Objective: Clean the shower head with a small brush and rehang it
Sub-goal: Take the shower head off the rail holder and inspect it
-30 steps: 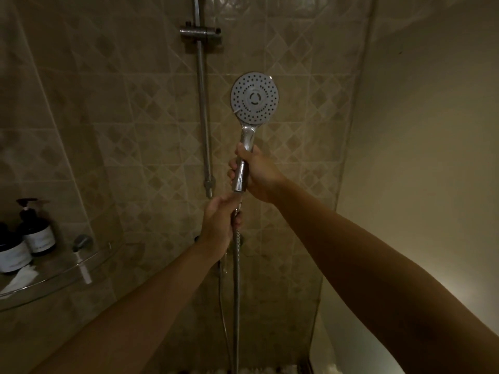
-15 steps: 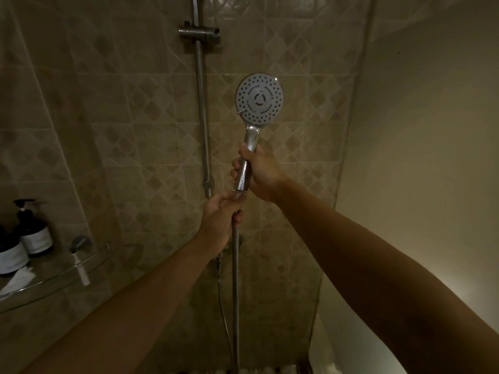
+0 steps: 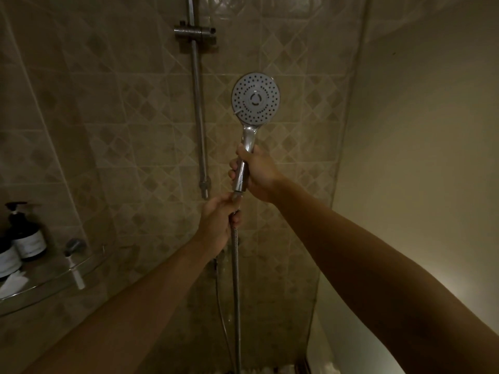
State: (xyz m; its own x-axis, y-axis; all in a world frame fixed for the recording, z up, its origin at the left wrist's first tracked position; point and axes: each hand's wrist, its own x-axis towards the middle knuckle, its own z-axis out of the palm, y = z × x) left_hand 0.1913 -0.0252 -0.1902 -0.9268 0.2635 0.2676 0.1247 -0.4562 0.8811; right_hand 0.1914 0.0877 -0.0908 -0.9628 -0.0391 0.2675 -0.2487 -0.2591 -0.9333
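Gripping shower head (image 3: pixel 255 99) handle, right hand (image 3: pixel 258 174); left hand (image 3: pixel 220 220) pinching hose (image 3: pixel 236 265).

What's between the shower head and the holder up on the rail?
Nothing but bare tiled wall, in the head view. The shower head, held by the right hand, sits right of and below the holder on the rail.
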